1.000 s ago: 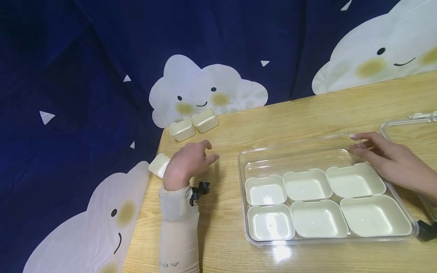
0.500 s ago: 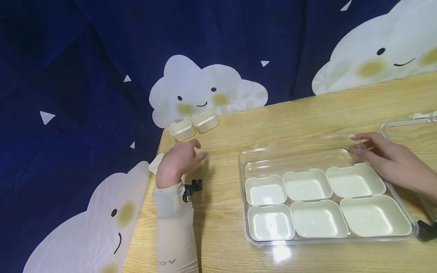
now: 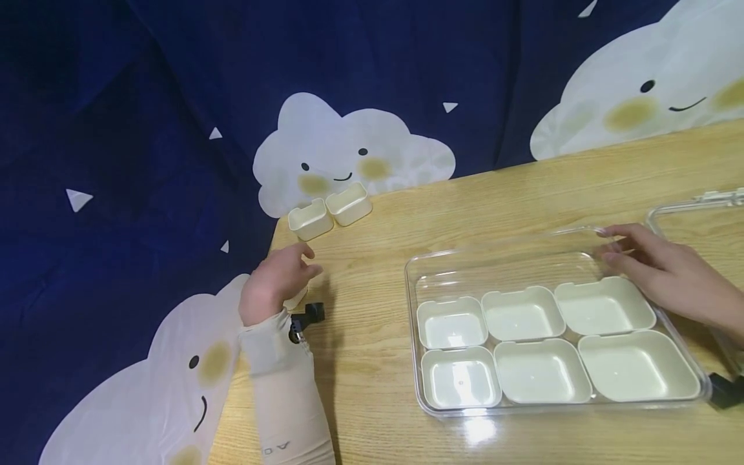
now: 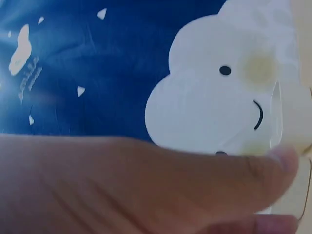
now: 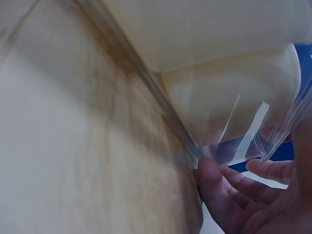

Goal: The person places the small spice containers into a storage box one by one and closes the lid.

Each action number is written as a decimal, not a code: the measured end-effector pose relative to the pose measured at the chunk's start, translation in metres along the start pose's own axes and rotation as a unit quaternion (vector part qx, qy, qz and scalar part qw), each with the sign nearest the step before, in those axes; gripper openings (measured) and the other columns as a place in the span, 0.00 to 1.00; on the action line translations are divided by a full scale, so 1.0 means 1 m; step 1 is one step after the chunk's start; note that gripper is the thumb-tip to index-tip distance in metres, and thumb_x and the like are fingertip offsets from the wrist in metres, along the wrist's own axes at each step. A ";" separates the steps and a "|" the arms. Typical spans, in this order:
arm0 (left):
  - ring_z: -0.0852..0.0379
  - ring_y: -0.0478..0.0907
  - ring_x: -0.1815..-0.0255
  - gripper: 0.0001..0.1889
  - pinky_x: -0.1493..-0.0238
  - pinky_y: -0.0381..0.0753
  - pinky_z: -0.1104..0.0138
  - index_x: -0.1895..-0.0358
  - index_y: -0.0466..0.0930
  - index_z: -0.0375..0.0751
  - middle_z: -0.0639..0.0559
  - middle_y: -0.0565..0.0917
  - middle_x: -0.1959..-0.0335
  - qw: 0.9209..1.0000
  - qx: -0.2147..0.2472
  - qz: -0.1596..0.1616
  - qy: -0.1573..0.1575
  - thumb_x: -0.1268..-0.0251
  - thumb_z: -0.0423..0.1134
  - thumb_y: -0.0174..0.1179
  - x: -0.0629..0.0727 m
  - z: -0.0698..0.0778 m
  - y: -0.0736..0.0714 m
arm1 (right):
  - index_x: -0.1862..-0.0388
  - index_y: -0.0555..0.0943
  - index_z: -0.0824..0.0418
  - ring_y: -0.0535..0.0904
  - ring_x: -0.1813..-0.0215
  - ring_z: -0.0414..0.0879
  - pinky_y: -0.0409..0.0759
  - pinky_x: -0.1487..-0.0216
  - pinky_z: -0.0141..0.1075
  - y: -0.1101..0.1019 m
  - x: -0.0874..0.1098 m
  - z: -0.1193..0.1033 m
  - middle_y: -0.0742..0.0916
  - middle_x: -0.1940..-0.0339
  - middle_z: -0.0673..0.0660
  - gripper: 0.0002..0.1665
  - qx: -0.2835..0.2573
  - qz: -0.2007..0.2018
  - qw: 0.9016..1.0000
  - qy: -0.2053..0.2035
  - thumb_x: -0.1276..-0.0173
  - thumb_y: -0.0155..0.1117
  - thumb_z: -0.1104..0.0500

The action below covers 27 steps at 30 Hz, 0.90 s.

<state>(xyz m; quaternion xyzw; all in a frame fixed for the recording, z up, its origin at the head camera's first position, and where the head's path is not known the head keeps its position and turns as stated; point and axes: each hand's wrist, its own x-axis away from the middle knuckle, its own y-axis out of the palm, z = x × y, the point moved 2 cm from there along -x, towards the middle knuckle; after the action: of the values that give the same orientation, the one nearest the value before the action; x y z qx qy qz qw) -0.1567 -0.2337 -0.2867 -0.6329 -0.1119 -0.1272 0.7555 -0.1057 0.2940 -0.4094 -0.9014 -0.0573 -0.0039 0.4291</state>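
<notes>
Touching right fingers [image 3: 628,231]: clear box [image 3: 506,268].

Left sleeve [image 3: 293,403]: pale beige, close-fitting, dark lettering [image 3: 274,449] on forearm
Left wrist camera [image 3: 314,312]: small, black, blocky
Right wrist camera [image 3: 728,391]: black, angular, partly cut off

Clear box [image 3: 511,276] (6 cups [image 3: 542,372] inside)

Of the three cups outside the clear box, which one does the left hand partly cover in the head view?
The front cup, just peeking out below the left hand; the other two stand side by side farther back, in full view.
</notes>
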 end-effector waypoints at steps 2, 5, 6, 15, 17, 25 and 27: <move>0.43 0.82 0.38 0.22 0.38 0.79 0.49 0.31 0.73 0.39 0.39 0.85 0.38 1.000 0.000 -0.003 -0.011 0.23 0.43 0.52 0.002 -0.006 -0.002 | 0.22 0.65 0.57 0.81 0.41 0.68 0.71 0.47 0.68 0.000 0.000 0.000 0.80 0.37 0.76 0.31 0.001 0.001 1.000 -0.001 0.17 0.49 0.45; 0.43 0.79 0.37 0.22 0.39 0.79 0.49 0.30 0.72 0.40 0.39 0.82 0.35 0.999 0.008 -0.016 -0.026 0.23 0.37 0.47 0.002 -0.013 -0.003 | 0.22 0.65 0.57 0.82 0.41 0.64 0.70 0.46 0.68 0.001 -0.001 0.000 0.80 0.37 0.76 0.31 -0.001 0.001 1.000 0.000 0.17 0.49 0.45; 0.43 0.79 0.36 0.22 0.39 0.79 0.50 0.30 0.72 0.41 0.39 0.82 0.35 0.999 0.012 -0.021 -0.032 0.24 0.35 0.46 0.002 -0.015 -0.004 | 0.22 0.65 0.57 0.82 0.41 0.64 0.70 0.46 0.68 0.001 -0.001 0.000 0.80 0.37 0.76 0.31 -0.002 0.001 1.000 0.000 0.17 0.49 0.45; 0.44 0.79 0.39 0.25 0.46 0.80 0.55 0.32 0.73 0.38 0.38 0.80 0.34 0.998 0.020 -0.024 -0.056 0.31 0.33 0.45 -0.001 -0.032 -0.002 | 0.23 0.65 0.56 0.84 0.47 0.47 0.69 0.45 0.67 -0.002 -0.001 -0.001 0.81 0.38 0.75 0.31 -0.001 0.001 1.000 0.000 0.17 0.50 0.44; 0.43 0.79 0.39 0.25 0.44 0.80 0.53 0.32 0.73 0.38 0.38 0.80 0.33 0.998 0.014 -0.026 -0.060 0.31 0.32 0.45 -0.002 -0.034 -0.002 | 0.23 0.66 0.56 0.77 0.52 0.24 0.70 0.45 0.66 -0.002 -0.001 -0.001 0.82 0.38 0.75 0.31 -0.005 0.004 1.000 -0.001 0.18 0.51 0.45; 0.50 0.77 0.62 0.12 0.60 0.77 0.61 0.58 0.84 0.38 0.44 0.85 0.60 0.996 0.009 -0.048 -0.068 0.32 0.34 0.49 -0.005 -0.044 0.002 | 0.23 0.67 0.55 0.77 0.50 0.28 0.68 0.44 0.65 -0.001 0.000 0.000 0.83 0.39 0.74 0.31 -0.007 0.006 1.000 0.002 0.18 0.52 0.44; 0.54 0.71 0.72 0.12 0.69 0.70 0.65 0.76 0.78 0.43 0.51 0.77 0.76 0.997 0.010 -0.050 -0.061 0.34 0.36 0.50 -0.006 -0.046 0.003 | 0.23 0.66 0.56 0.82 0.46 0.48 0.68 0.44 0.65 0.000 0.000 -0.001 0.83 0.39 0.74 0.31 -0.005 0.005 1.000 0.002 0.18 0.52 0.44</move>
<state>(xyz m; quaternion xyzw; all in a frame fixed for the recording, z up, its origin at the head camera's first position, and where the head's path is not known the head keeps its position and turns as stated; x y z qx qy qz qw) -0.1612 -0.2784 -0.2995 -0.6257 -0.1907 -0.1246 0.7460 -0.1056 0.2936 -0.4085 -0.9038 -0.0516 -0.0034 0.4248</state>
